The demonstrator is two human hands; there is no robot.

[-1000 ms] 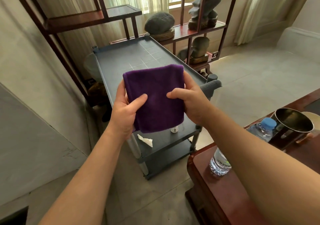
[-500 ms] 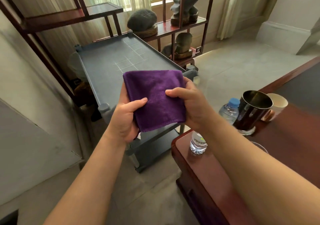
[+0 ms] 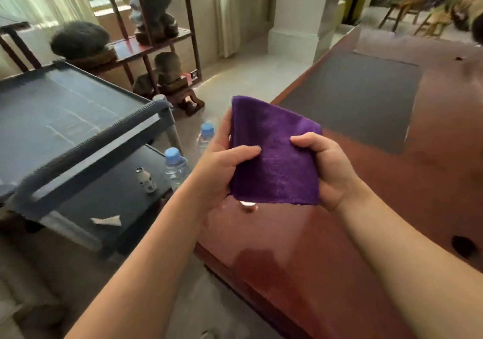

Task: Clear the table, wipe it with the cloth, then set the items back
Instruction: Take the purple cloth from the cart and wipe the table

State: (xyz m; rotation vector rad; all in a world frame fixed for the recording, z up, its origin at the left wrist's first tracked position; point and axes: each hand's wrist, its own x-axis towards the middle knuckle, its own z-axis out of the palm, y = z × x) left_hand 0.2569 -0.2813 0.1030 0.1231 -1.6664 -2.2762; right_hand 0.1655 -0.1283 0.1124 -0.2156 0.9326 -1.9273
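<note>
A folded purple cloth (image 3: 274, 158) is held up in front of me by both hands. My left hand (image 3: 222, 166) grips its left edge with the thumb across the front. My right hand (image 3: 329, 168) pinches its right edge. The cloth hangs above the near left corner of the glossy red-brown table (image 3: 300, 247). A dark mat (image 3: 352, 98) lies farther back on the table. A small round copper-coloured object (image 3: 247, 206) peeks out just under the cloth's lower edge.
A grey plastic cart (image 3: 86, 140) stands left of the table; its lower shelf holds a small white bottle (image 3: 147, 182) and a paper scrap (image 3: 107, 220). Two water bottles (image 3: 174, 163) (image 3: 206, 135) show between cart and table. A wooden shelf with stones (image 3: 154, 38) stands behind.
My view has swung right, from the cart onto the table. Both hands carried the cloth over the table's corner. The dark cup and mug are out of sight.
</note>
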